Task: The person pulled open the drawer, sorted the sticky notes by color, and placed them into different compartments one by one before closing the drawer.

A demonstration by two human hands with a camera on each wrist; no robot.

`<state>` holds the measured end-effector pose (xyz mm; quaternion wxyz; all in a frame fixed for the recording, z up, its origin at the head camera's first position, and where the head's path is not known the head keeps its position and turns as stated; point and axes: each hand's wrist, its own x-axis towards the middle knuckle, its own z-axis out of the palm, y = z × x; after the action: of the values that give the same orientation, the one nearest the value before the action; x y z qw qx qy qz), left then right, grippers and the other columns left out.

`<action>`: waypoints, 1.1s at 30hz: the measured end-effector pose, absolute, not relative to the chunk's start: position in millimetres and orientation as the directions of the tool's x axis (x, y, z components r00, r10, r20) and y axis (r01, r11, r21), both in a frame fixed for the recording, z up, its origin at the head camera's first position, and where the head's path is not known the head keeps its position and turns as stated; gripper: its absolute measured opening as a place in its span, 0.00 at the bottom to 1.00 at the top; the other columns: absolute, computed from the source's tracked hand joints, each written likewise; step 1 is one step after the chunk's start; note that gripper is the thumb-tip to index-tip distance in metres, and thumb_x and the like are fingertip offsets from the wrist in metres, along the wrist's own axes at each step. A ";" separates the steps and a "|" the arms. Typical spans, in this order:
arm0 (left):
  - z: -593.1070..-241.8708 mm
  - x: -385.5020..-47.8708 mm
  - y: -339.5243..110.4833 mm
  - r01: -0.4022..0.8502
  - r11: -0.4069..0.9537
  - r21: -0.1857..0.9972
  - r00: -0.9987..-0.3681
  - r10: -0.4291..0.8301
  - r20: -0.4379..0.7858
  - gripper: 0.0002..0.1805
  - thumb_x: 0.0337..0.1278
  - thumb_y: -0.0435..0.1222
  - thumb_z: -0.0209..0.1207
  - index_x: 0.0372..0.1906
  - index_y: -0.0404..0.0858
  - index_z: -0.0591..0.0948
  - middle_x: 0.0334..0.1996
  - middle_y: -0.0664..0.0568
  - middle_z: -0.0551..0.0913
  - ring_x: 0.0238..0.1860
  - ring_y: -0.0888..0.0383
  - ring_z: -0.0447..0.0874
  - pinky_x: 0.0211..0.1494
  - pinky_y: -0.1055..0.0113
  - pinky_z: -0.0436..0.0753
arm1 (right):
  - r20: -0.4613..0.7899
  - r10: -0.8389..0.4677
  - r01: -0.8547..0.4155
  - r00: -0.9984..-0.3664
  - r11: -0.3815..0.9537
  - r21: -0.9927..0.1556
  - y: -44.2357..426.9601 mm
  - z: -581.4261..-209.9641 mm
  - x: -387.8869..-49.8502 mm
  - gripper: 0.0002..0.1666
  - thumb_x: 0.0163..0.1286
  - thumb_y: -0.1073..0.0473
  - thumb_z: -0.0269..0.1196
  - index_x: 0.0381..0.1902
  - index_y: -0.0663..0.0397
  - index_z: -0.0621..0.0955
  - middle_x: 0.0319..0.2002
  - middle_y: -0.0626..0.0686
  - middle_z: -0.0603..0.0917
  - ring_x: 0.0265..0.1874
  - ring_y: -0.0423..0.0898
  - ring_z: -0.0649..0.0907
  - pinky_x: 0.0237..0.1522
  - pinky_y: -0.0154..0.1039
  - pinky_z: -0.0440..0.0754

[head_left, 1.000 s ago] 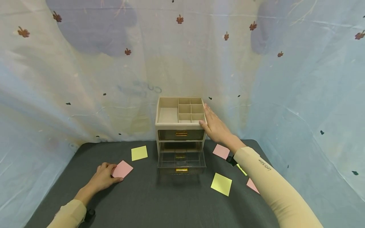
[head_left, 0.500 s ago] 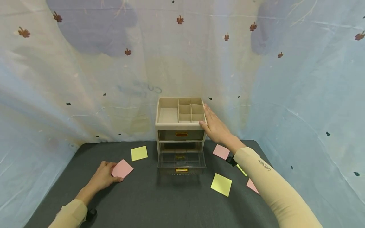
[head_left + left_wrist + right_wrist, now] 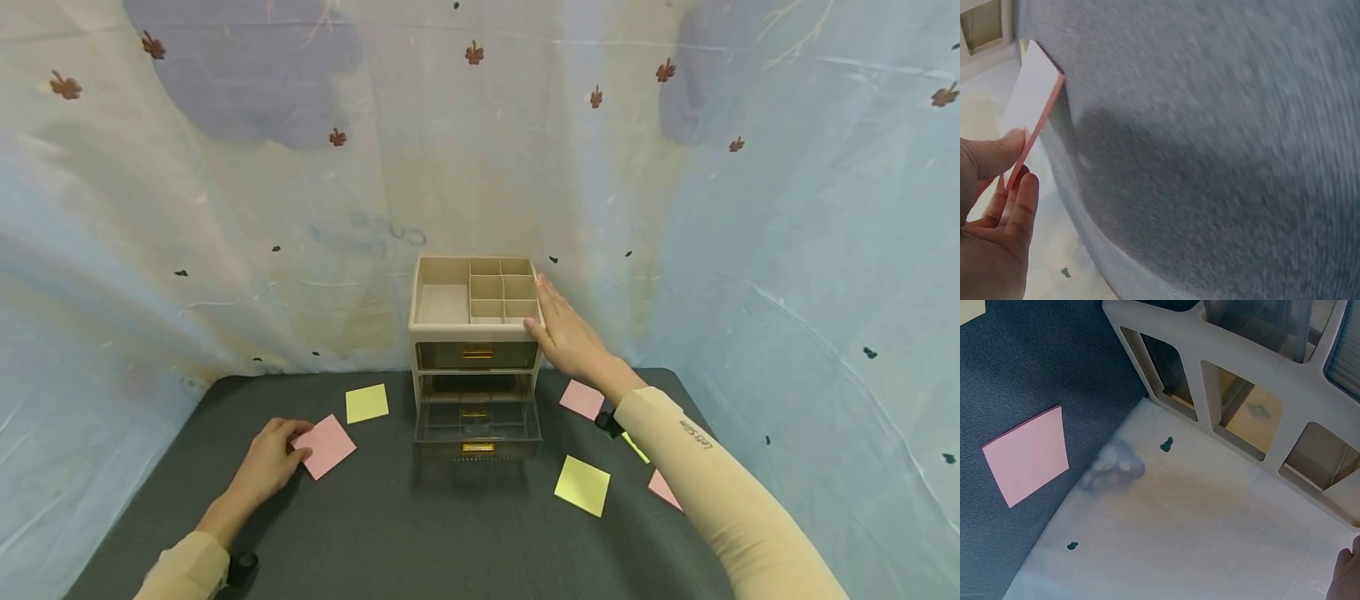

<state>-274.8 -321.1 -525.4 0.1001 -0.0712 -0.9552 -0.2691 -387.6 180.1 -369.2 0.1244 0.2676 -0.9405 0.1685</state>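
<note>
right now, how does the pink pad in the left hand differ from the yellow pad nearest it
The pink pad is pinched by the left hand; the yellow pad lies untouched on the table. In the head view, the pink pad is turned cornerwise, the yellow pad nearly square-on. Both look plain and roughly square.

Small dark lettering [image 3: 697, 433] on my right sleeve [image 3: 750, 508], cream cloth, running lengthwise along forearm, short way up from cuff. Reads "Let's Slim", as best I can tell; letters tiny in head view, so apostrophe and spacing uncertain. Faint bluish looped marks [image 3: 407, 234] on backdrop cloth [image 3: 480, 167] in front of me, letter-like in shape, not legible as any word.
</note>
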 end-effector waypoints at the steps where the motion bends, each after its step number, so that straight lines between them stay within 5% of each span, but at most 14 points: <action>1: -524.6 -273.9 -320.0 0.195 0.843 0.501 -0.966 0.078 0.246 0.19 0.60 0.26 0.69 0.55 0.26 0.83 0.48 0.33 0.79 0.39 0.47 0.78 0.41 0.52 0.80 | 0.322 -0.461 -0.544 -0.827 0.800 -0.253 179.9 -368.9 -387.1 0.46 0.86 0.36 0.37 0.85 0.56 0.35 0.85 0.55 0.36 0.84 0.53 0.43 0.82 0.53 0.47; 16: -516.7 -263.8 -302.9 0.215 0.788 0.577 -0.937 -0.001 0.351 0.13 0.69 0.24 0.62 0.55 0.33 0.85 0.44 0.42 0.82 0.44 0.46 0.84 0.44 0.49 0.87 | 0.331 -0.464 -0.551 -0.821 0.795 -0.254 179.5 -369.4 -388.2 0.47 0.85 0.34 0.35 0.84 0.54 0.34 0.85 0.55 0.36 0.84 0.53 0.43 0.82 0.54 0.48; 33: -495.2 -256.6 -287.5 0.317 0.765 0.561 -0.839 -0.049 0.541 0.14 0.65 0.23 0.66 0.52 0.36 0.88 0.44 0.44 0.84 0.42 0.45 0.86 0.33 0.72 0.81 | 0.318 -0.461 -0.543 -0.828 0.800 -0.255 180.2 -368.5 -386.8 0.46 0.86 0.35 0.35 0.84 0.53 0.33 0.85 0.54 0.34 0.84 0.53 0.42 0.82 0.55 0.48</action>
<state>-256.6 -287.5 -495.2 0.2734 -0.0743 -0.8987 -0.3347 -386.8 180.2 -368.5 0.1206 0.2669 -0.9410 0.1697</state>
